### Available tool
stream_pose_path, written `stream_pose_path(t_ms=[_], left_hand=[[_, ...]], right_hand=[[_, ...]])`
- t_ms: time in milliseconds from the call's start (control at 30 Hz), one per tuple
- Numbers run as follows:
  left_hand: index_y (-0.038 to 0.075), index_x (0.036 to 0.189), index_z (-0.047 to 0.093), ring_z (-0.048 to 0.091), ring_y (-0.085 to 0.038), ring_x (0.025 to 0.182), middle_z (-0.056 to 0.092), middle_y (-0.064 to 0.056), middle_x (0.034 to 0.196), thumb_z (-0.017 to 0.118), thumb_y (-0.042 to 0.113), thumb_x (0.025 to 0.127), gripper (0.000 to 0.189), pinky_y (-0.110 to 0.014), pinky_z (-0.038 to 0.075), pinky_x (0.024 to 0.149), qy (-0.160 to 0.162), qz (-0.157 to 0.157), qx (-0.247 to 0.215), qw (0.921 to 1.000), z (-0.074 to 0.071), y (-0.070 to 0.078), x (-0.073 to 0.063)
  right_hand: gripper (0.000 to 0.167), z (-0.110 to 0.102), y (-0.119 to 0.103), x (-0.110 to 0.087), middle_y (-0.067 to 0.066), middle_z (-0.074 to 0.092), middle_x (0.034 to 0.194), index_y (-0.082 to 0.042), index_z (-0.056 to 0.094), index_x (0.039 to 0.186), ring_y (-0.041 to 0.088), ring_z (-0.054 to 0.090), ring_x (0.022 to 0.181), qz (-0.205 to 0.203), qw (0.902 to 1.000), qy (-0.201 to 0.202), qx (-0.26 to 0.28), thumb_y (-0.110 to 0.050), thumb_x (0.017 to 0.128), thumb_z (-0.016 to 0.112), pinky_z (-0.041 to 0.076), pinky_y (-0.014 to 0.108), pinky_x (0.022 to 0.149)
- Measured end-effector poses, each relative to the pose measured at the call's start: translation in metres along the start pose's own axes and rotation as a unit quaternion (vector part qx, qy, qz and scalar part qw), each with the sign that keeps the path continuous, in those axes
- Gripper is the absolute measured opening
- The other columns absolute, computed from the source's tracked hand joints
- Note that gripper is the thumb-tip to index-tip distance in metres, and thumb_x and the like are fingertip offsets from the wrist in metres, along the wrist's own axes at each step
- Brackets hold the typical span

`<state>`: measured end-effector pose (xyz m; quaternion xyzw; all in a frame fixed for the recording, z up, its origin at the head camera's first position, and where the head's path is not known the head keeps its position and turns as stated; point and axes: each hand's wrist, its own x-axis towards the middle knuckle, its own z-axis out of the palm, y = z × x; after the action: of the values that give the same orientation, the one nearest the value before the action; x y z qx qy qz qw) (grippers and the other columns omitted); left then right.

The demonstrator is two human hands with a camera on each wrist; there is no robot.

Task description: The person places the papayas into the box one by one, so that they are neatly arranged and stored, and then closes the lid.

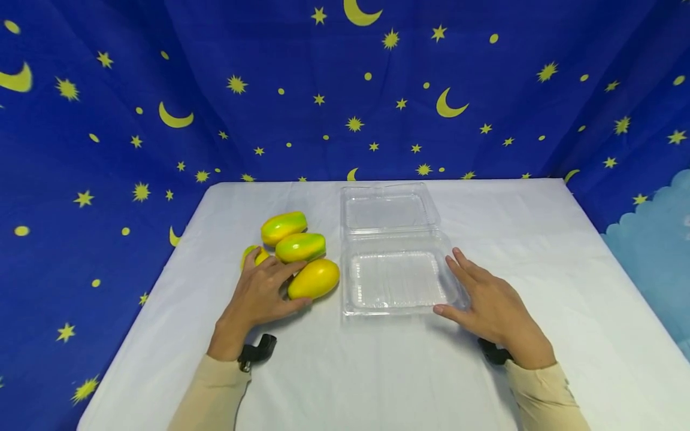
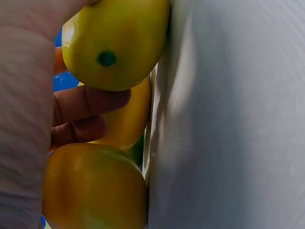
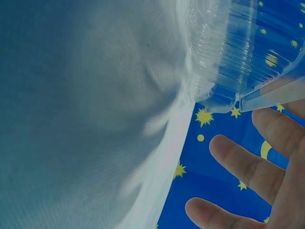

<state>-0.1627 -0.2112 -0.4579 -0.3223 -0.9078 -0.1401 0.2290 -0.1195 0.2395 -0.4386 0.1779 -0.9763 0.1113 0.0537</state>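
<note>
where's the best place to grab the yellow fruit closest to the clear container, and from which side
Probably around its rounded middle, from above and the left: the yellow fruit lies on its side, so thumb and fingers can span its narrower width. The left hand has its thumb and index finger at opposite flanks.

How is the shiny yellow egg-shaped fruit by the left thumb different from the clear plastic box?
The shiny yellow egg-shaped fruit is mostly yellow, but the clear plastic box is see-through.
The fruit is rounded and smaller; the box is rectangular and bigger, with its lid open.
The left hand grips the fruit, while the right hand is spread at the box's side.
Both look shiny.
</note>
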Motion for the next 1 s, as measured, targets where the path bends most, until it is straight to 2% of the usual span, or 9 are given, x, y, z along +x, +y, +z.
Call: stream_pose_path(t_ms=[500, 700, 1000], left_hand=[[0.018, 0.124, 0.071, 0.068, -0.026, 0.102, 0.076, -0.006, 0.111, 0.076, 0.059, 0.075, 0.064, -0.064, 0.032, 0.106, 0.007, -0.002, 0.003, 1.0, 0.0, -0.001, 0.0], [0.017, 0.121, 0.072, 0.069, -0.027, 0.099, 0.077, -0.007, 0.108, 0.078, 0.055, 0.075, 0.061, -0.064, 0.036, 0.104, 0.03, -0.004, -0.015, 0.9994, -0.001, -0.003, 0.001], [0.016, 0.123, 0.072, 0.068, -0.024, 0.09, 0.077, -0.005, 0.103, 0.077, 0.052, 0.077, 0.059, -0.056, 0.041, 0.097, 0.073, -0.022, -0.033, 0.9966, -0.014, -0.008, 0.003]], right_hand=[[0.102, -0.001, 0.0, -0.002, 0.007, 0.03, 0.165, -0.012, 0.034, 0.157, 0.039, 0.052, 0.132, 0.008, 0.9999, -0.001, 0.013, -0.076, 0.082, 0.062, 0.05, 0.056, 0.095], [0.102, -0.001, 0.001, -0.002, 0.006, 0.029, 0.165, -0.012, 0.034, 0.157, 0.038, 0.053, 0.132, 0.006, 0.9999, 0.001, 0.013, -0.076, 0.082, 0.061, 0.05, 0.055, 0.093], [0.103, -0.001, 0.005, 0.0, 0.008, 0.03, 0.165, -0.011, 0.033, 0.157, 0.04, 0.056, 0.128, 0.009, 0.9999, -0.004, 0.014, -0.076, 0.083, 0.061, 0.051, 0.056, 0.092]])
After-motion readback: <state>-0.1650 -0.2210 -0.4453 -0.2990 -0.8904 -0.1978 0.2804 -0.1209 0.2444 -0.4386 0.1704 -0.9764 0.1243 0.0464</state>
